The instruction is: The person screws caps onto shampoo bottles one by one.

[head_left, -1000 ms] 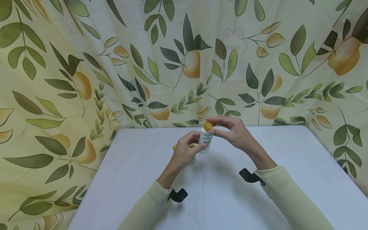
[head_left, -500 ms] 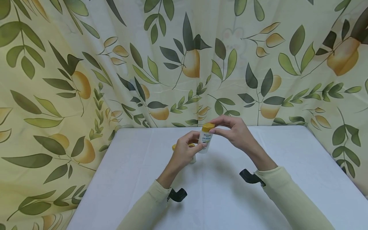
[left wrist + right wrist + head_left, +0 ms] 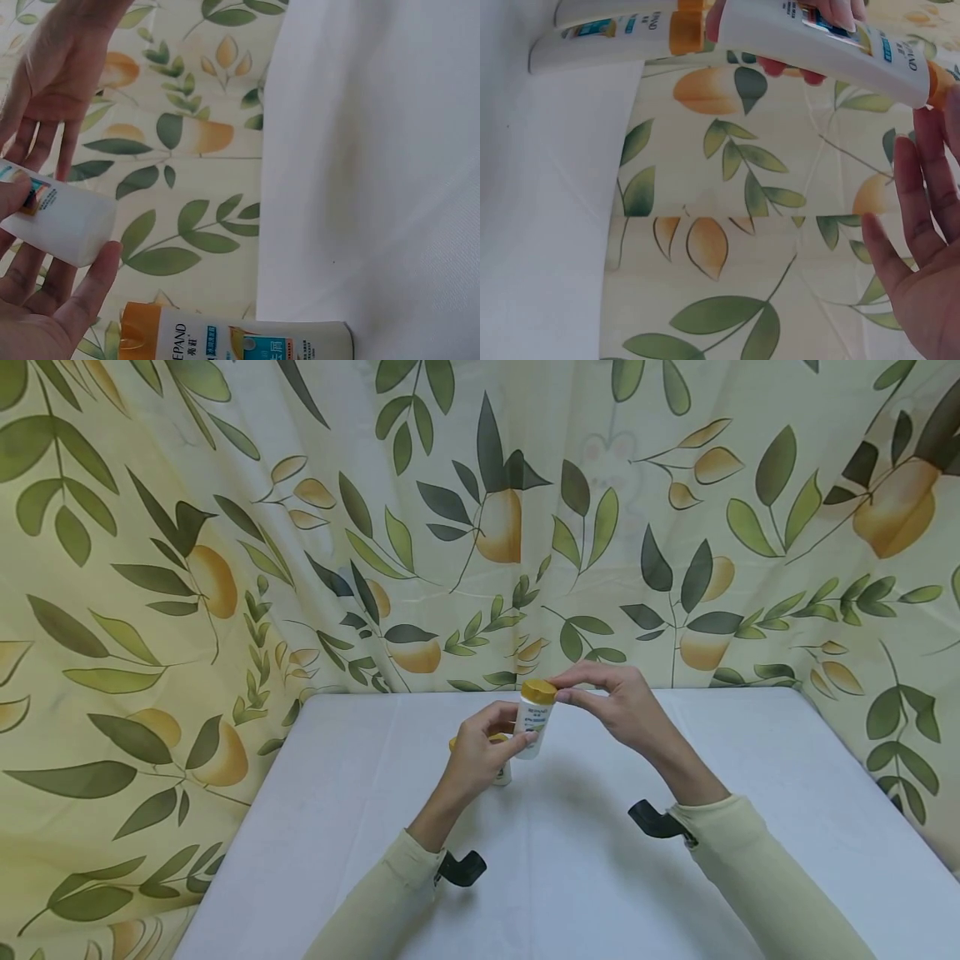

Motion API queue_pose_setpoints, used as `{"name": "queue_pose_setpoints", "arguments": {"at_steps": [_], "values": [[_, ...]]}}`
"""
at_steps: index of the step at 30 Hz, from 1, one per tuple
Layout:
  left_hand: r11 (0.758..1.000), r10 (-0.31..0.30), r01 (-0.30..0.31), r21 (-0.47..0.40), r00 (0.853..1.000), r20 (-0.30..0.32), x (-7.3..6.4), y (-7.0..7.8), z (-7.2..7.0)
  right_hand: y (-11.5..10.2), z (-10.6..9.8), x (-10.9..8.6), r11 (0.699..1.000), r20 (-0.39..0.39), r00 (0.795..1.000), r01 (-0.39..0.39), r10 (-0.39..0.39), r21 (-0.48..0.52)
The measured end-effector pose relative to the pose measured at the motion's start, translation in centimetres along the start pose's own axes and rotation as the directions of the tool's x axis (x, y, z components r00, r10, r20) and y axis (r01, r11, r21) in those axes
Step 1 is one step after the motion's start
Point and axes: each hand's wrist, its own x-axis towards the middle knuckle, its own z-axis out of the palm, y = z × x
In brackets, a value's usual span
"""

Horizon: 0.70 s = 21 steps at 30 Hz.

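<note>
My left hand (image 3: 480, 747) grips a white shampoo bottle (image 3: 531, 720) by its body, lifted off the table and slightly tilted, yellow-orange cap (image 3: 538, 692) upward. The thumb lies across its printed label. My right hand (image 3: 618, 702) comes in from the right, thumb and index fingertips pinching the cap's edge, the other fingers extended in the right wrist view. Behind my left hand stand two similar bottles; one bottle (image 3: 502, 772) shows only in part in the head view. In the right wrist view both standing bottles (image 3: 600, 45) appear at the upper left.
A white cloth covers the table (image 3: 585, 877). Behind it hangs a curtain (image 3: 465, 527) printed with leaves and fruit. Black wrist cameras (image 3: 462, 868) are strapped at both sleeve cuffs.
The held bottle has turned a little, and its cap now sits further left and more in view. My right fingertips have slid from over the cap to its right edge. The standing bottles have not moved.
</note>
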Motion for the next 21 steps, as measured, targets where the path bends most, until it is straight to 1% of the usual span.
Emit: {"name": "queue_pose_setpoints", "arguments": {"at_steps": [4, 10, 16, 21], "values": [[1.000, 0.002, -0.002, -0.007, 1.000, 0.005, -0.12, -0.06, 0.02, -0.15, 0.13, 0.10, 1.000, 0.011, 1.000, -0.014, 0.014, 0.025], [0.999, 0.040, -0.039, -0.014, 0.999, 0.011, -0.19, -0.13, 0.24, -0.22, 0.58, 0.27, 0.996, 0.055, 0.998, -0.015, 0.010, 0.086], [0.999, 0.049, -0.049, -0.016, 0.999, 0.007, -0.21, 0.05, 0.35, -0.15, 0.83, 0.21, 0.996, 0.047, 0.999, -0.001, -0.003, 0.094], [0.999, 0.047, -0.047, -0.018, 0.999, 0.001, -0.32, 0.16, 0.23, -0.28, 0.82, 0.22, 0.996, 0.049, 0.999, -0.004, 0.000, 0.086]]}}
